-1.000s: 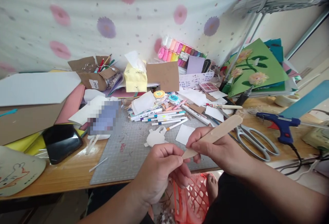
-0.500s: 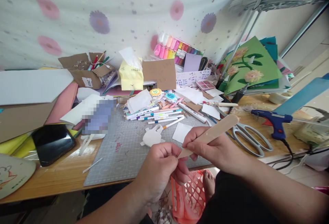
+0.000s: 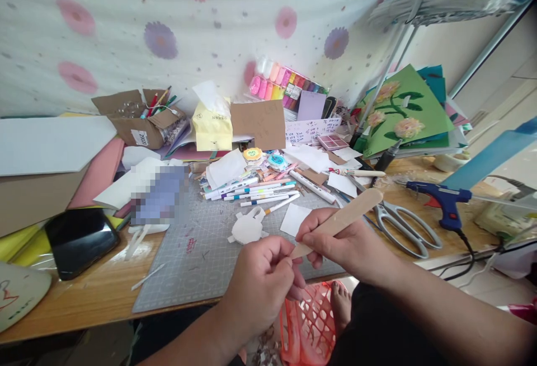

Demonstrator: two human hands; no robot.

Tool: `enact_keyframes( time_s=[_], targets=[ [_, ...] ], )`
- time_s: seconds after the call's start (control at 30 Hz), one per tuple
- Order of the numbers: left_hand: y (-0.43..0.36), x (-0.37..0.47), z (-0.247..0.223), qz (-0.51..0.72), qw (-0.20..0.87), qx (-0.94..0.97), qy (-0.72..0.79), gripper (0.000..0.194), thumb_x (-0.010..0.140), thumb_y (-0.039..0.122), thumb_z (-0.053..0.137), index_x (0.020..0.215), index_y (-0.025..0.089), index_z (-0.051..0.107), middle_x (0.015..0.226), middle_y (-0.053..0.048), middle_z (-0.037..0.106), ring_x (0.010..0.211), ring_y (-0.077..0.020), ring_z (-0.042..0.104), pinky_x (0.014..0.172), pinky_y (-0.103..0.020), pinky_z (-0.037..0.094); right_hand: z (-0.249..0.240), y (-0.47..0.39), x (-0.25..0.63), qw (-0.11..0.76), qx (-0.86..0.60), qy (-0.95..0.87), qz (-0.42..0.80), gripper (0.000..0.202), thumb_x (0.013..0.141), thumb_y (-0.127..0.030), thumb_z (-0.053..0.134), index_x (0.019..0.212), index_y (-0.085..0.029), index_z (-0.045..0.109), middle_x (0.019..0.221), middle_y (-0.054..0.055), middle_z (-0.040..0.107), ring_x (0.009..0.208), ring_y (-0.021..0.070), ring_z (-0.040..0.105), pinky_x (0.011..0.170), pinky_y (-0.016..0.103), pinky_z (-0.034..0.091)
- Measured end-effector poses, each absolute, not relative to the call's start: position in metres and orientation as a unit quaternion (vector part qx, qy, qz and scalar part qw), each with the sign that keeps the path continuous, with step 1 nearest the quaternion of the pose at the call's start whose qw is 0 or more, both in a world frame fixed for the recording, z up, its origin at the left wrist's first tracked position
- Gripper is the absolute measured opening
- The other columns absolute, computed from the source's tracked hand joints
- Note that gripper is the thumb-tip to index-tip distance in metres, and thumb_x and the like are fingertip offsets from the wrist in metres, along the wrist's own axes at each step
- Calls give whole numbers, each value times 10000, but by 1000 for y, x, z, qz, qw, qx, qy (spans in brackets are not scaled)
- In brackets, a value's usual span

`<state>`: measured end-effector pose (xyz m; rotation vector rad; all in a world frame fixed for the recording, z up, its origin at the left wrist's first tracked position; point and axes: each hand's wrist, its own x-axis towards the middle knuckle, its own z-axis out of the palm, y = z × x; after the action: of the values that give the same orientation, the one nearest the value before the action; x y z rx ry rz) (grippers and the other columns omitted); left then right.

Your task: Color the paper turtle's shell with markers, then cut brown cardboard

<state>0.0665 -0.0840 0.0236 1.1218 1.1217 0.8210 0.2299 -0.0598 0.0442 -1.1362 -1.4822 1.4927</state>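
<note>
My right hand (image 3: 335, 243) is closed round a flat, pale wooden craft stick (image 3: 350, 215), which slants with its rounded end up to the right. The stick's lower end reaches the fingertips of my left hand (image 3: 266, 271). Those fingers are pinched together, and whatever lies between them is hidden. Both hands are in front of the desk's near edge. Just beyond them, on a grey cutting mat (image 3: 188, 271), lie a white paper cutout (image 3: 247, 227) with small tabs and a white paper square (image 3: 295, 219).
Grey-handled scissors (image 3: 405, 229) and a blue glue gun (image 3: 447, 201) lie to the right. Several markers (image 3: 260, 191) are heaped at the mat's back. A black phone (image 3: 81, 243) rests at left. Below the desk edge stands a red plastic basket (image 3: 308, 321).
The view has shifted slightly. My left fingers have moved a little against the stick's lower end; my right hand keeps the same hold on the stick.
</note>
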Motion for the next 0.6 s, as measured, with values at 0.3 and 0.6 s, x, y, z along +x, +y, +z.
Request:
enact_keyframes(
  time_s=[0.3, 0.6],
  targets=[
    [-85, 60, 20, 356, 654, 472, 472, 119, 679, 158, 504, 652, 142, 619, 560, -4, 647, 455, -107, 598, 468, -196, 463, 46, -60, 226, 366, -447, -594, 561, 110, 731, -256, 683, 705, -172, 618, 540, -27, 615, 467, 103, 569, 454, 205, 465],
    [-84, 55, 16, 364, 717, 428, 412, 151, 743, 241, 584, 741, 114, 666, 590, -37, 686, 465, -108, 615, 481, -201, 479, 46, -58, 225, 374, -425, -581, 584, 112, 721, -254, 690, 688, -175, 619, 553, -16, 644, 467, 112, 588, 460, 226, 501]
  ],
)
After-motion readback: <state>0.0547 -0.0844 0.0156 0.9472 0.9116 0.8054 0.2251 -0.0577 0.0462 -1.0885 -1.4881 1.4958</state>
